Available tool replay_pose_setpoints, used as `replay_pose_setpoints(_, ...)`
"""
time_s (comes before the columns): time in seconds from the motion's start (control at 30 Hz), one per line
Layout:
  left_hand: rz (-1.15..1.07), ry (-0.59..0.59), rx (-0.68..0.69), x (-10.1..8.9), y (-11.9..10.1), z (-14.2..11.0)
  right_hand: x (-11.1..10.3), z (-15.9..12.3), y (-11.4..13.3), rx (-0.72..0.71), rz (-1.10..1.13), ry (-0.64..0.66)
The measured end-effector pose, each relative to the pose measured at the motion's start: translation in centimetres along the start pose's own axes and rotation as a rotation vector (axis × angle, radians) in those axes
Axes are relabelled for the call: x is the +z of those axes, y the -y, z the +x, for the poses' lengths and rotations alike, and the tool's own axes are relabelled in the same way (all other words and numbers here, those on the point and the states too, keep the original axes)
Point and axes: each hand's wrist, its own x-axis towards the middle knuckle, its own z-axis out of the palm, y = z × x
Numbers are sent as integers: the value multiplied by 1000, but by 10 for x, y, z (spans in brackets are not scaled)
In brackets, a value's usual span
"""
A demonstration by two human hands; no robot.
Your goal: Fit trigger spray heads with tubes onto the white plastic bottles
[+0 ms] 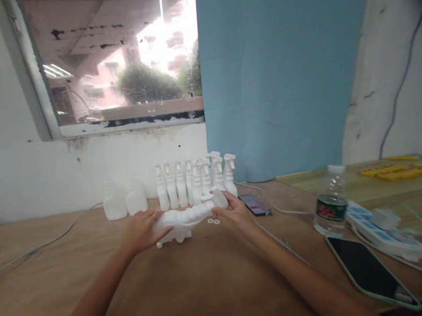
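Note:
A white spray bottle (184, 217) lies on its side between my hands, above the wooden table (201, 290). My left hand (144, 230) is closed around its base end. At the neck and sprayer-head end, my right hand (234, 211) grips with the fingers wrapped round it, so part of the head is hidden. Below the bottle are small white plastic parts (182, 236), partly covered by it. Two little white rings (214, 221) rest on the table near my right hand.
Several white spray bottles (181, 185) stand in a row along the wall. Two wider white bottles (114, 201) are left of them. To the right are a water bottle (331, 207), a power strip (387, 233) with cables, a large phone (369, 269) and a smaller phone (255, 204).

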Motion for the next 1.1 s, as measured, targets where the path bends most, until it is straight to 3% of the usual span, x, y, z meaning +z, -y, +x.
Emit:
replay_pose_setpoints(0.1, -1, 20, -91, 3, 8, 11, -3, 15, -4, -29, 87, 12)
replay_pose_setpoints(0.17, 0, 1, -193, 10, 11, 21, -8, 21, -17, -5, 10, 20)
replay_pose_setpoints(0.27, -58, -43, -401, 30, 14, 37, -18, 19, -48, 59, -358, 91)
replay_pose_setpoints(0.37, -199, -72, -580, 59, 13, 54, -26, 3, -78, 28, -825, 261)
replay_pose_setpoints(0.43, -258, -92, -649, 79, 10, 64, -26, -10, -92, 13, -1055, 326)
replay_pose_setpoints(0.53, -276, -19, -713, 105, 2, 75, -22, -25, -103, 30, -1242, 371)
replay_pose_setpoints(0.63, -295, 69, -745, 122, -9, 81, -19, -30, -106, -1, -1292, 413)
replay_pose_setpoints(0.83, -288, 116, -764, 140, -25, 90, -14, -31, -107, -157, -1279, 398)
replay_pose_setpoints(1.1, -270, 161, -791, 143, -38, 98, -10, -33, -106, -212, -1227, 421)
